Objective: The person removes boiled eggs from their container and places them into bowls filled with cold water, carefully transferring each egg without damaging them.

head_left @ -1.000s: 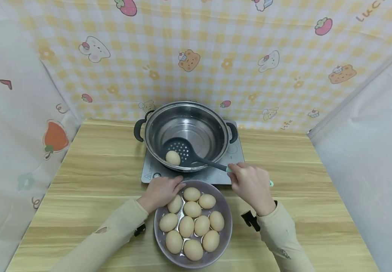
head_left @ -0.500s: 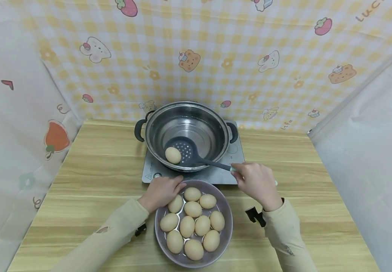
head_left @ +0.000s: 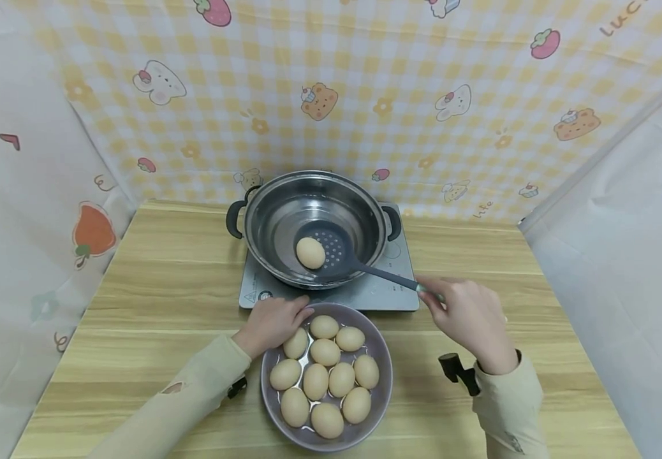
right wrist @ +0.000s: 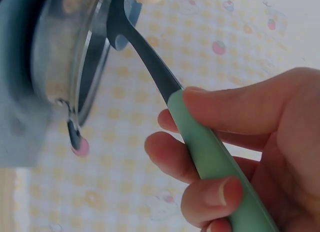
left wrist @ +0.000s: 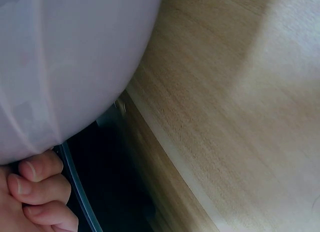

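Observation:
My right hand (head_left: 464, 319) grips the green handle (right wrist: 215, 157) of a dark grey skimmer (head_left: 388, 275), thumb along its top and fingers wrapped round it. The skimmer's perforated bowl bears one brown egg (head_left: 310, 253) and overlaps the front inside of a steel pot (head_left: 253, 248). At the far left rim of a mauve bowl (head_left: 385, 408), my left hand (head_left: 270, 324) holds on, its curled fingers (left wrist: 47, 189) against the outer wall in the left wrist view. Several brown eggs (head_left: 325, 352) lie in that bowl with some liquid.
The pot, with two black handles (head_left: 235, 220), stands on a flat silver cooktop (head_left: 247, 290) behind the bowl. Wooden tabletop (head_left: 153, 306) extends to both sides. A yellow checked cloth (head_left: 382, 57) hangs behind, with white sheeting (head_left: 641, 255) at the sides.
My right hand has moved right and slightly towards me, drawing the skimmer along. The egg on it has shifted right and up, more over the pot's middle. My left hand stays put.

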Available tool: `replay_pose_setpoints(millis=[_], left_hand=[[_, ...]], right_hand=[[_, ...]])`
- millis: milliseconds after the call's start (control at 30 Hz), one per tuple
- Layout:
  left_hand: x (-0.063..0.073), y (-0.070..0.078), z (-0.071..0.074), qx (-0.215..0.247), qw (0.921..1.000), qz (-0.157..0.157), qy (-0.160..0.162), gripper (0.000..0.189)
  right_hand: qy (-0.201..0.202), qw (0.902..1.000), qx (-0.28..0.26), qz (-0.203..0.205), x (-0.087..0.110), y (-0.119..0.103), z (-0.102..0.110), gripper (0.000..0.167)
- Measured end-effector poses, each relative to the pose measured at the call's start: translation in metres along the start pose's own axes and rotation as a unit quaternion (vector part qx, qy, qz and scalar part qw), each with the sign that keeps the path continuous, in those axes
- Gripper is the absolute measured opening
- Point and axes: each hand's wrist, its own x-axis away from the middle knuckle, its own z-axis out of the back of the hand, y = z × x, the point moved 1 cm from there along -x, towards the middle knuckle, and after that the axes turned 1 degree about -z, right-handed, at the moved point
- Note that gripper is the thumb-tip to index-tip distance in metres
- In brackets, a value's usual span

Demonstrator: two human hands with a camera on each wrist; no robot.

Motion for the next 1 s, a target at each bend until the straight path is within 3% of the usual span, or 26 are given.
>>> replay_pose_setpoints(millis=[367, 600, 1000], left_hand=[[-0.001, 0.001, 0.002, -0.002, 1.0, -0.002, 0.002, 0.024], [-0.001, 0.0, 0.0, -0.003, 1.0, 0.001, -0.002, 0.024], [-0.001, 0.001, 0.002, 0.001, 1.0, -0.001, -0.004, 0.025]], right_hand=[[0.028, 0.9995, 0.014, 0.007, 0.038, 0.012, 0.034, 0.021], [0.019, 0.9996, -0.019, 0.005, 0.067, 0.022, 0.045, 0.026], [-0.045, 0.9938, -0.007, -0.102, 0.099, 0.031, 0.042, 0.023]])
